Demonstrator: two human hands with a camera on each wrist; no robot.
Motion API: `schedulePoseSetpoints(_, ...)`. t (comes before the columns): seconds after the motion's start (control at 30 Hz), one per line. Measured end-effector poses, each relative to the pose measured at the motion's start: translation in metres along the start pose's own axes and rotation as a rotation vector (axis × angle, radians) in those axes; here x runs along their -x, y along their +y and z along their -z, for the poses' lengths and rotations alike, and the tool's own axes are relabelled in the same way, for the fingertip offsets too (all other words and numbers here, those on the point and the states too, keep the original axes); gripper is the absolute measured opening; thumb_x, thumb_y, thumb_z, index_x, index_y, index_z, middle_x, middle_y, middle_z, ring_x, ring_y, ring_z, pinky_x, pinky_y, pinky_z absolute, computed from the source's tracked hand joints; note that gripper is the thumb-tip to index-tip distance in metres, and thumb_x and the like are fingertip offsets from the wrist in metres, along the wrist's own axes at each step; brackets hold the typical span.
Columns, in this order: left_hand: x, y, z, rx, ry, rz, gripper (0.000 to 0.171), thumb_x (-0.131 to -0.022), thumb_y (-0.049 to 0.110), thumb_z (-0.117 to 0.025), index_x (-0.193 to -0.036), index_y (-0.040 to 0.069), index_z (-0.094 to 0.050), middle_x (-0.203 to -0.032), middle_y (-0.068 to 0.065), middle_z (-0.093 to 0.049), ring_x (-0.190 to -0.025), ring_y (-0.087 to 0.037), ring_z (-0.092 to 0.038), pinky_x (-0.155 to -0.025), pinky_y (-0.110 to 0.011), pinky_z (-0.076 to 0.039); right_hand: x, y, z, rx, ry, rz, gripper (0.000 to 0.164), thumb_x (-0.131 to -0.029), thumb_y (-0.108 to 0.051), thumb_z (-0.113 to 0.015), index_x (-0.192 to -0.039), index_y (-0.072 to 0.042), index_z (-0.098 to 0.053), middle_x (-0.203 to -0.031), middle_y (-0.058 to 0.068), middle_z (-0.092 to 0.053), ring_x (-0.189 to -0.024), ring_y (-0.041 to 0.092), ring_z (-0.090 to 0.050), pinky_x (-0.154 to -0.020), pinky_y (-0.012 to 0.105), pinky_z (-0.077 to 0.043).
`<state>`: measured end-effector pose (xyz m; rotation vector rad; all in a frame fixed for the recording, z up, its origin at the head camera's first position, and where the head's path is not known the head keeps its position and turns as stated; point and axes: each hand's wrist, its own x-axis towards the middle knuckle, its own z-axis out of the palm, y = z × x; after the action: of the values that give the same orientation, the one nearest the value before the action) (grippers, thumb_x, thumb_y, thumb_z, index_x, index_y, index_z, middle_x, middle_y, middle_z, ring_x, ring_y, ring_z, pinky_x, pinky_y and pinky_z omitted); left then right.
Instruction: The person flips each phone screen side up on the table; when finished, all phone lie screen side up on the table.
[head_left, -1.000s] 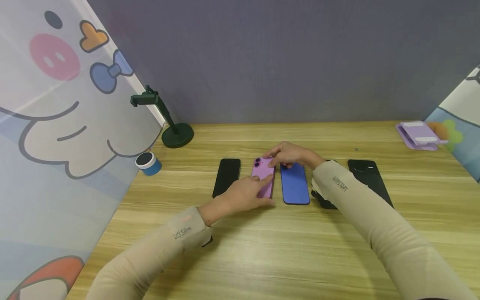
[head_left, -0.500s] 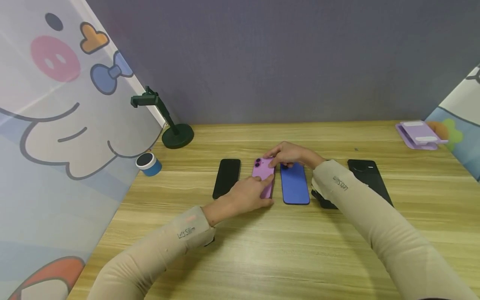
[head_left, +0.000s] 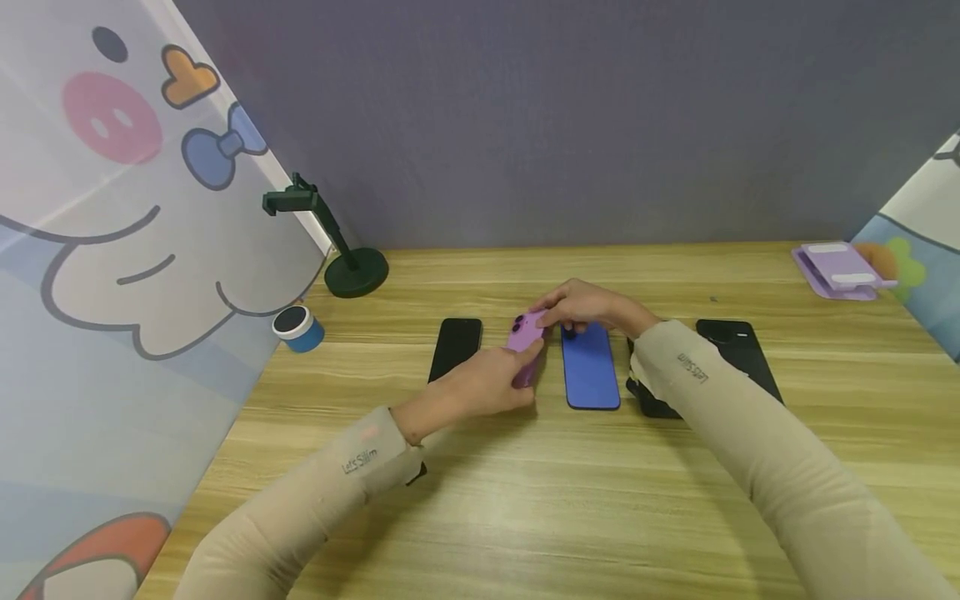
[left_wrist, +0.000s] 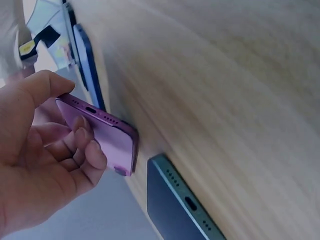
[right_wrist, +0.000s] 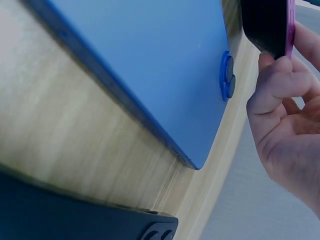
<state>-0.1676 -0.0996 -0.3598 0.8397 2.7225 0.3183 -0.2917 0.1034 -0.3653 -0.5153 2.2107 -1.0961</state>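
Observation:
A pink smartphone [head_left: 527,331] is tilted with its right edge raised off the table, its camera side up. My left hand [head_left: 480,385] grips its lower end; in the left wrist view the thumb lies on the port edge and the other fingers curl by the back of the phone [left_wrist: 116,142]. At the upper right corner, my right hand [head_left: 588,305] pinches the phone between thumb and fingers. The right wrist view shows the dark screen side of the phone [right_wrist: 267,27]. Just below my right hand lies a blue smartphone [head_left: 591,371], back up.
A black smartphone [head_left: 454,350] lies to the left, partly behind my left hand. Two dark phones lie to the right, the nearer phone [head_left: 657,407] mostly under my right sleeve, the farther phone [head_left: 742,357] beyond. A dark green stand [head_left: 356,272], blue jar [head_left: 303,333] and purple folding stand [head_left: 838,271] surround them.
The pink phone has gone from lying flat to tilted, its lower right edge lifted. My left hand has shifted slightly left and now grips it; my right hand has moved slightly right.

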Motion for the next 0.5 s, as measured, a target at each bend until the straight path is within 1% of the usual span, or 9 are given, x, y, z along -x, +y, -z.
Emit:
schedulePoseSetpoints(0.1,0.003,-0.004,0.004,0.023,0.007,-0.002,0.076,-0.095,0.025,-0.062,-0.16,0.009,-0.025,-0.066,0.005,-0.045,-0.049,-0.004,-0.037,-0.045,-0.019,-0.032,0.002,-0.001,0.001,-0.024,0.005,0.015,0.047,-0.096,-0.028,-0.067,-0.139,-0.009,-0.061,-0.068,0.001,-0.051,-0.06,0.012,-0.044,-0.053,0.027,-0.038)
schedulePoseSetpoints(0.13,0.005,-0.005,0.005,0.038,0.015,-0.001,0.076,-0.095,0.024,-0.061,-0.16,0.008,-0.024,-0.065,0.005,-0.044,-0.048,-0.004,-0.036,-0.045,-0.019,-0.031,0.003,-0.001,0.001,-0.039,0.01,0.021,0.047,-0.097,-0.028,-0.066,-0.14,-0.009,-0.061,-0.072,0.002,-0.054,-0.062,0.013,-0.045,-0.053,0.027,-0.038)
schedulePoseSetpoints(0.2,0.007,-0.009,0.007,0.063,0.043,-0.006,0.076,-0.096,0.021,-0.06,-0.16,0.006,-0.021,-0.064,0.005,-0.042,-0.046,-0.004,-0.033,-0.044,-0.018,-0.029,0.004,-0.002,0.002,-0.061,0.019,0.04,0.047,-0.098,-0.029,-0.063,-0.142,-0.01,-0.059,-0.085,0.008,-0.06,-0.065,0.016,-0.048,-0.055,0.029,-0.038)
schedulePoseSetpoints(0.27,0.009,-0.013,0.01,0.094,0.07,-0.003,0.075,-0.097,0.018,-0.059,-0.16,0.006,-0.021,-0.061,0.005,-0.041,-0.044,-0.005,-0.032,-0.043,-0.018,-0.029,0.004,-0.003,0.002,-0.075,0.024,0.063,0.051,-0.099,-0.03,-0.062,-0.145,-0.011,-0.054,-0.101,0.013,-0.062,-0.071,0.02,-0.051,-0.056,0.03,-0.039)
schedulePoseSetpoints(0.33,0.011,-0.019,0.013,0.128,0.09,0.014,0.074,-0.097,0.016,-0.058,-0.16,0.009,-0.021,-0.059,0.005,-0.042,-0.044,-0.006,-0.033,-0.043,-0.018,-0.029,0.004,-0.004,0.003,-0.09,0.021,0.077,0.055,-0.1,-0.031,-0.062,-0.15,-0.013,-0.049,-0.121,0.015,-0.06,-0.078,0.025,-0.055,-0.057,0.032,-0.041)
schedulePoseSetpoints(0.43,0.013,-0.028,0.014,0.173,0.114,0.034,0.07,-0.098,0.014,-0.055,-0.16,0.012,-0.023,-0.058,0.003,-0.047,-0.043,-0.007,-0.036,-0.043,-0.02,-0.032,0.003,-0.004,0.004,-0.1,0.019,0.092,0.058,-0.1,-0.033,-0.062,-0.153,-0.018,-0.044,-0.135,0.015,-0.054,-0.086,0.03,-0.059,-0.058,0.034,-0.043)
schedulePoseSetpoints(0.5,0.015,-0.035,0.012,0.214,0.139,0.046,0.068,-0.099,0.013,-0.054,-0.16,0.015,-0.024,-0.063,0.001,-0.055,-0.045,-0.007,-0.042,-0.045,-0.021,-0.036,0.004,-0.004,0.003,-0.108,0.027,0.097,0.058,-0.101,-0.031,-0.061,-0.154,-0.018,-0.042,-0.14,0.014,-0.051,-0.089,0.033,-0.06,-0.059,0.034,-0.044)
